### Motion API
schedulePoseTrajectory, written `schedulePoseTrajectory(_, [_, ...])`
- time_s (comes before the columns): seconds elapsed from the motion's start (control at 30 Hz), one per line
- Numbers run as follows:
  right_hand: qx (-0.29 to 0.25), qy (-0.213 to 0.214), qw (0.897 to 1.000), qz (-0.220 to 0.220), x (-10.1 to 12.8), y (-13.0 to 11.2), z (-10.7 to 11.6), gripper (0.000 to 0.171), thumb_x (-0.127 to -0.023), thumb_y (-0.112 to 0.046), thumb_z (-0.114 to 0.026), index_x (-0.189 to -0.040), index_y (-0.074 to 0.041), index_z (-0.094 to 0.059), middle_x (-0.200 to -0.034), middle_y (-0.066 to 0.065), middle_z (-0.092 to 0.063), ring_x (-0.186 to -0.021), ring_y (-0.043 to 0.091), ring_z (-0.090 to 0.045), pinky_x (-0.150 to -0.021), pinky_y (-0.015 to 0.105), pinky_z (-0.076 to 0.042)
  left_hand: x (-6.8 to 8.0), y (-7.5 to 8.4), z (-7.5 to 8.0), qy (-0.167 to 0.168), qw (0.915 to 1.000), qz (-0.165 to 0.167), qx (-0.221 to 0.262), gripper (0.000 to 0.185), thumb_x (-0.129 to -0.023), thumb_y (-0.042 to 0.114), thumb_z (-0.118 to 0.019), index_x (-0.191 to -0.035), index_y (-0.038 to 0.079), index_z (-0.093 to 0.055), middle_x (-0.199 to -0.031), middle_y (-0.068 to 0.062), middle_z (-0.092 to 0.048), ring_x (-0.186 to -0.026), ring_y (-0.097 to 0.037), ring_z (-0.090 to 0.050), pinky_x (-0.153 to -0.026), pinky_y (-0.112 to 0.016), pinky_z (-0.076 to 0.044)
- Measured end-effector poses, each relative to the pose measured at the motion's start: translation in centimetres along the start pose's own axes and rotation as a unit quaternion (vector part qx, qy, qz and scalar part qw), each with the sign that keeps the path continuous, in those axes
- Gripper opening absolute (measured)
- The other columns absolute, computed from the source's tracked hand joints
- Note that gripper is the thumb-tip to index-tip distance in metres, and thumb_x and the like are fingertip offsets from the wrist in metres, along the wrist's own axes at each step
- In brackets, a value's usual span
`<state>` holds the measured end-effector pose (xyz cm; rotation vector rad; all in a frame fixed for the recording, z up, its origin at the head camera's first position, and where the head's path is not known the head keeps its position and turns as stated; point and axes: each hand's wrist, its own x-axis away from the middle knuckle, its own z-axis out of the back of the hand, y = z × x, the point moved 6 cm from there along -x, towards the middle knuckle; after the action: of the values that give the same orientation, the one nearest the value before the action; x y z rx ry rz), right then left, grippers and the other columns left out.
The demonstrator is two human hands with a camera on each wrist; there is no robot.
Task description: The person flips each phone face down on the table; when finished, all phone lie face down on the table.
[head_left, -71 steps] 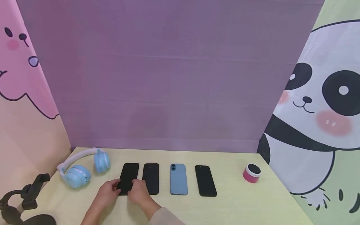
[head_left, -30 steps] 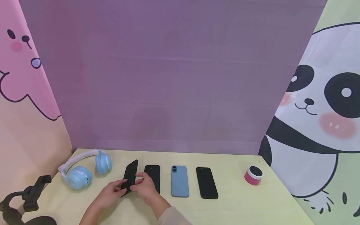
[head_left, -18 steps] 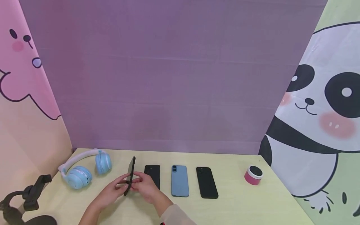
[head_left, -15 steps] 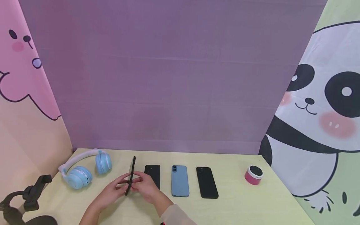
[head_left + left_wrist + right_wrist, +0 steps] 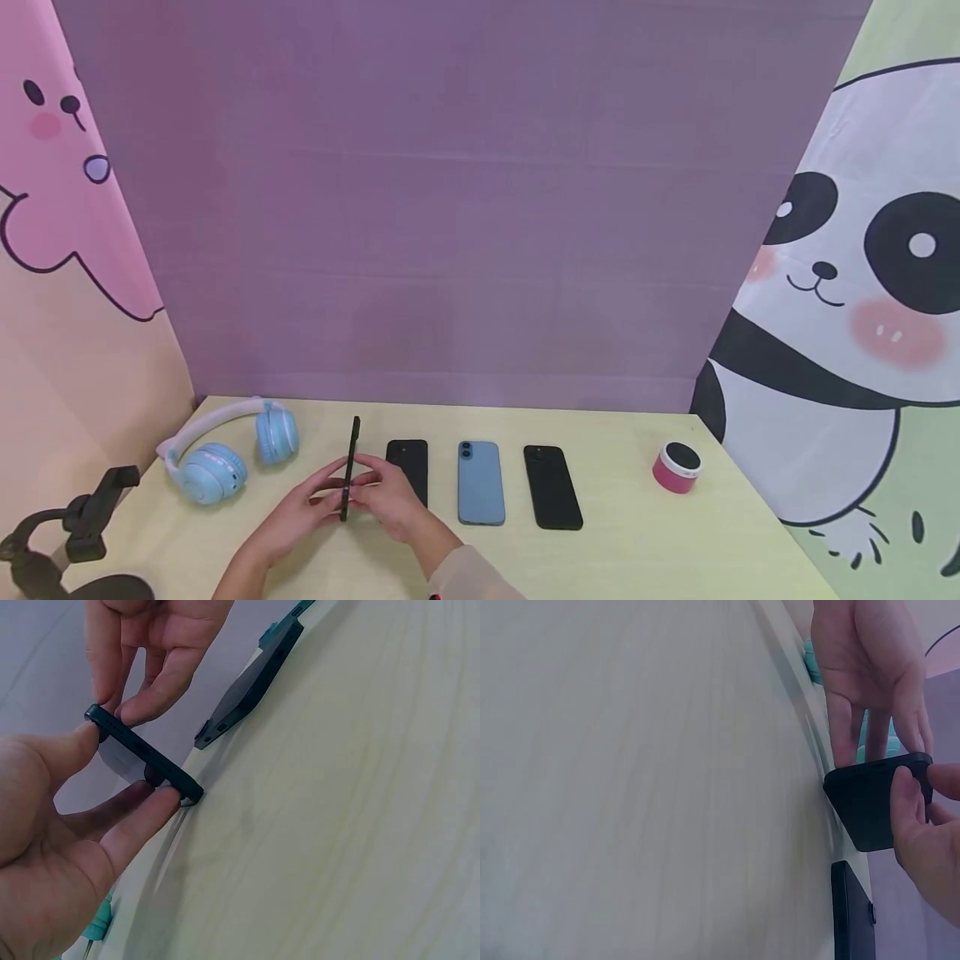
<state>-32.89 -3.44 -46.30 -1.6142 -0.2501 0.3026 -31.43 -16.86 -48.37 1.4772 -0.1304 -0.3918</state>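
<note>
A black smartphone (image 5: 350, 468) stands turned up on its long edge, seen nearly edge-on in the head view. My left hand (image 5: 298, 510) holds it from the left, thumb and fingertips at its edges. From the other side my right hand (image 5: 392, 498) pinches its upper edge between thumb and fingers. The left wrist view shows the phone's end (image 5: 146, 754) between both hands; in the right wrist view its dark flat face (image 5: 862, 806) shows. Just right of my right hand lies a second black phone (image 5: 409, 463), partly hidden by that hand.
Farther right lie a light blue phone (image 5: 481, 483) and another black phone (image 5: 552, 487). A pink and white round speaker-like object (image 5: 677, 467) sits at the right. Blue headphones (image 5: 213, 472) lie back left, near a black stand (image 5: 86, 525) at the left edge.
Both hands have lifted the leftmost black phone from lying flat and tilted it up onto its edge. Over the last half second it has turned slightly further upright. The other phones have stayed put.
</note>
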Motion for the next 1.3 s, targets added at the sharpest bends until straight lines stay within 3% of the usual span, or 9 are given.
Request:
schedulePoseTrajectory(0.1, [0.001,-0.001,1.000,0.001,0.0,0.1,-0.2,0.048,-0.087,0.015,-0.060,-0.134,0.007,-0.052,-0.096,0.015,-0.055,-0.077,0.015,-0.061,-0.079,0.037,-0.055,-0.1,0.0,0.2,0.028,0.9995,0.013,-0.006,0.055,-0.102,0.010,-0.051,-0.149,-0.005,-0.028,-0.132,-0.034,-0.042,-0.115,-0.037,-0.055,-0.090,-0.038,-0.050])
schedulePoseTrajectory(0.2, [0.008,-0.004,1.000,0.003,-0.1,0.3,-0.5,0.045,-0.089,0.013,-0.059,-0.133,0.008,-0.053,-0.096,0.015,-0.055,-0.078,0.014,-0.061,-0.080,0.038,-0.054,-0.1,0.1,0.5,0.077,0.9960,0.031,-0.033,0.054,-0.100,0.014,-0.057,-0.146,-0.005,-0.036,-0.131,-0.029,-0.048,-0.113,-0.035,-0.058,-0.088,-0.037,-0.051])
schedulePoseTrajectory(0.3, [0.010,-0.006,1.000,-0.001,-0.2,0.7,-0.7,0.043,-0.088,0.013,-0.059,-0.131,0.011,-0.053,-0.096,0.014,-0.055,-0.080,0.015,-0.062,-0.080,0.037,-0.055,0.0,0.6,0.8,0.127,0.9867,0.040,-0.093,0.054,-0.095,0.016,-0.066,-0.141,-0.003,-0.046,-0.126,-0.022,-0.056,-0.110,-0.033,-0.060,-0.085,-0.039,-0.052])
schedulePoseTrajectory(0.43, [0.024,-0.006,1.000,-0.006,-0.1,1.3,-0.8,0.041,-0.087,0.013,-0.058,-0.128,0.015,-0.053,-0.094,0.011,-0.058,-0.082,0.017,-0.063,-0.078,0.034,-0.055,0.2,1.3,1.1,0.165,0.9683,0.034,-0.184,0.051,-0.090,0.009,-0.069,-0.137,-0.001,-0.052,-0.115,-0.015,-0.064,-0.106,-0.033,-0.063,-0.080,-0.038,-0.053])
schedulePoseTrajectory(0.6, [0.068,0.016,0.998,0.000,-0.1,1.7,-0.8,0.037,-0.086,0.011,-0.060,-0.123,0.012,-0.058,-0.093,0.010,-0.058,-0.080,0.014,-0.059,-0.074,0.031,-0.054,0.5,2.1,1.4,0.186,0.9476,0.027,-0.259,0.044,-0.088,0.000,-0.063,-0.132,-0.002,-0.056,-0.105,-0.015,-0.067,-0.099,-0.033,-0.065,-0.071,-0.034,-0.052])
schedulePoseTrajectory(0.73, [0.119,0.050,0.992,-0.002,-0.1,1.7,-0.6,0.036,-0.083,0.008,-0.066,-0.118,0.008,-0.063,-0.089,0.005,-0.057,-0.077,0.012,-0.056,-0.067,0.027,-0.052,0.8,2.0,2.0,0.200,0.9348,0.033,-0.292,0.039,-0.086,0.000,-0.063,-0.125,-0.005,-0.060,-0.098,-0.015,-0.068,-0.093,-0.031,-0.066,-0.076,-0.040,-0.051])
schedulePoseTrajectory(0.97, [0.185,0.100,0.977,-0.030,0.0,2.1,-0.7,0.035,-0.080,0.003,-0.073,-0.115,0.002,-0.066,-0.087,0.003,-0.057,-0.074,0.013,-0.055,-0.063,0.027,-0.049,1.2,1.0,2.7,0.211,0.9303,0.052,-0.296,0.037,-0.086,0.003,-0.068,-0.121,-0.009,-0.061,-0.101,-0.021,-0.067,-0.090,-0.032,-0.066,-0.075,-0.043,-0.051])
schedulePoseTrajectory(1.2, [0.229,0.103,0.968,-0.026,-0.2,2.3,-1.1,0.036,-0.081,-0.001,-0.076,-0.115,0.003,-0.065,-0.087,0.002,-0.058,-0.076,0.013,-0.055,-0.065,0.028,-0.051,1.3,0.2,3.2,0.213,0.9284,0.066,-0.298,0.040,-0.083,0.001,-0.071,-0.118,-0.012,-0.061,-0.097,-0.019,-0.067,-0.086,-0.030,-0.066,-0.075,-0.042,-0.050])
schedulePoseTrajectory(1.3, [0.268,0.100,0.958,-0.018,-0.3,2.1,-1.3,0.035,-0.081,-0.003,-0.077,-0.113,0.004,-0.065,-0.087,0.003,-0.059,-0.077,0.014,-0.057,-0.068,0.030,-0.051,1.2,-0.3,3.3,0.206,0.9267,0.076,-0.305,0.041,-0.083,0.002,-0.072,-0.119,-0.013,-0.060,-0.092,-0.015,-0.068,-0.085,-0.029,-0.065,-0.076,-0.045,-0.050])
